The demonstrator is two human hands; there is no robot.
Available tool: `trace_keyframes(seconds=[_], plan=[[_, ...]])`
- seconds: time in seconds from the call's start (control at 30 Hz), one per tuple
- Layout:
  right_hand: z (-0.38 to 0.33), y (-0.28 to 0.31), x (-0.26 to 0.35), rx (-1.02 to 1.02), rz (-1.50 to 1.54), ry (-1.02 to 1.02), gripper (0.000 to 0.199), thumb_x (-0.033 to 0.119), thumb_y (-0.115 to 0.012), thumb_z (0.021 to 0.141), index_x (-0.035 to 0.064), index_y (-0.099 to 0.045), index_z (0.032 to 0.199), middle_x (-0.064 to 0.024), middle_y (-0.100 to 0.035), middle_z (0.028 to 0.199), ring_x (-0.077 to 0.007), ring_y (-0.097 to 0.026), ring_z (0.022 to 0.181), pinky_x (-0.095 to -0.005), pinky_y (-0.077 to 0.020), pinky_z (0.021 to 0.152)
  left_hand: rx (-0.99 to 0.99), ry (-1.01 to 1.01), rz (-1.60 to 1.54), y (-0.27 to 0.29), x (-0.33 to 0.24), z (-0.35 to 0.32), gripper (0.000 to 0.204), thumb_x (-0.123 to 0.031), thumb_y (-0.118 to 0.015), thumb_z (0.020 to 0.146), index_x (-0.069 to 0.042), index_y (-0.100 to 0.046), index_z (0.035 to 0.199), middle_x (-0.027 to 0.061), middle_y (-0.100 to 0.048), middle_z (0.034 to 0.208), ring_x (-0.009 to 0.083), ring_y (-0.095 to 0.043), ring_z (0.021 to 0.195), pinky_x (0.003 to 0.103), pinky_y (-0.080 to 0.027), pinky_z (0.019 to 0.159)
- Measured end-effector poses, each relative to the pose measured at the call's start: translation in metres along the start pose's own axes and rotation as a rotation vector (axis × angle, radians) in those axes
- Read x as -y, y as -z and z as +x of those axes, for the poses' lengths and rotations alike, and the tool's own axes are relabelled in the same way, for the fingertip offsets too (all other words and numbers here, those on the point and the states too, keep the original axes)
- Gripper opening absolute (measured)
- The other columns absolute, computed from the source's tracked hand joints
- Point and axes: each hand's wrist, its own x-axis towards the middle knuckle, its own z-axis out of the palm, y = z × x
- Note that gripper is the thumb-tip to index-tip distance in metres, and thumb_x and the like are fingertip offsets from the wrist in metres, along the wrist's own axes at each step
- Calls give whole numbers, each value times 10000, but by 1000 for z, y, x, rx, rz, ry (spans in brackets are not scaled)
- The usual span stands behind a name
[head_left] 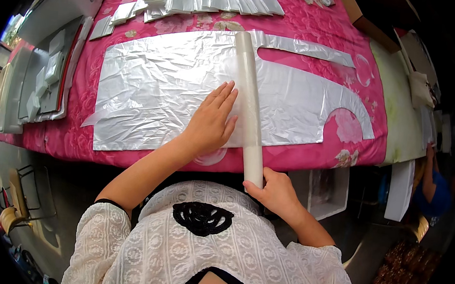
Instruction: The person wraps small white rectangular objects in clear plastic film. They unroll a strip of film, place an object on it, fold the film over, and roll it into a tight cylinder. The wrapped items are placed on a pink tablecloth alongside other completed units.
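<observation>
Head view: a silvery plastic sheet [157, 83] lies spread on the counter, over a pink floral cloth [72, 143], its right end cut into straps around two rounded openings. A whitish roll [249, 98] lies across it from near to far, its near end jutting past the counter's near edge. The right hand [275, 194] has its fingers clamped around that near end. The left hand [211, 118] is laid over the sheet just left of the roll, nothing gripped, its fingers nearly together and the thumb apart; how hard it presses, I cannot tell.

As far as can be judged, this piece is at an early stage: opened out flat, but with no fold made. Left of the roll it is covered in fine creases; right of it, the surface looks smoother. Along the far side stands an overlapping row of folded packets [211, 3], which look like finished pieces, and a few small white packets [54, 68] sit in a container [12, 98] at the left.

No brand, label or writing can be read on the sheet, roll or packets.
</observation>
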Motion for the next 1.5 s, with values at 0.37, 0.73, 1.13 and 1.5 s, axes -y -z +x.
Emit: trace_keyframes(seconds=[0.37,0.73,1.13,1.5], plan=[[9,19,-1,130,-47,-5,466,407,-673,770,-50,-609,834,-207,-636,730,-320,-640,666,-367,-500,627,104,58,202,-34,-1,3,633,-190,-397,842,106,-210,1369,259,-239,1431,370,-201,1355,467,-134,1108],[236,85,40,-51,381,7,430,403,-534,901,-22,-593,927,-68,-597,802,-136,-545,682,-264,-462,643,115,49,231,-36,1,4,642,-181,-389,829,127,-204,1362,273,-235,1428,372,-189,1360,462,-123,1109],[269,205,-19,-735,1956,427,220,191,-418,897,51,-444,1065,-120,-580,1037,-285,-575,906,-411,-480,786,106,46,213,-37,-1,4,639,-186,-388,828,121,-215,1361,266,-248,1425,370,-205,1354,463,-125,1111],[223,-2,181,-397,273,845,490,285,-585,846,-49,-511,1196,-226,-584,1131,-341,-559,1056,-366,-427,900,194,-20,253,-41,12,-3,627,-219,-399,857,122,-225,1354,265,-262,1419,367,-224,1350,471,-157,1103]])
